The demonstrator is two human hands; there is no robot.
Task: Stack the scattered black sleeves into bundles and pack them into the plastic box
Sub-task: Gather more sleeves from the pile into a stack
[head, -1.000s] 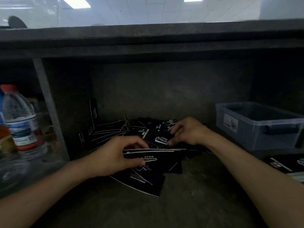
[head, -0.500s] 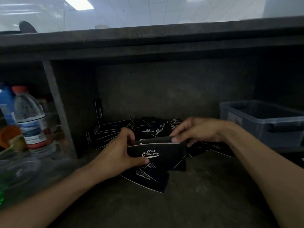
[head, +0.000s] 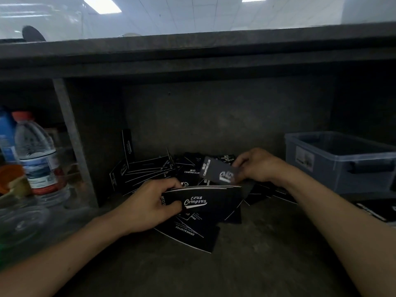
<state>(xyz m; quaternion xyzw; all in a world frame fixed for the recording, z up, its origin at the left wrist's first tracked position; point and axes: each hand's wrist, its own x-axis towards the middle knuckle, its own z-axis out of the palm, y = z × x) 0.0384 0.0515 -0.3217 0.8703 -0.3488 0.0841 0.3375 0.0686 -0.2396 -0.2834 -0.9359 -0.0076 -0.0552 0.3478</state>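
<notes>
Head: right hand lifted 1 sleeve; left hand grips bundle.

A person's left hand is gripping a bundle of black sleeves on edge above a dark worktop. The right hand is pinching one blurred sleeve just beyond the bundle. More loose sleeves are lying heaped at the far side. A plastic box is sitting on the right, and a water bottle is standing on the left.
</notes>
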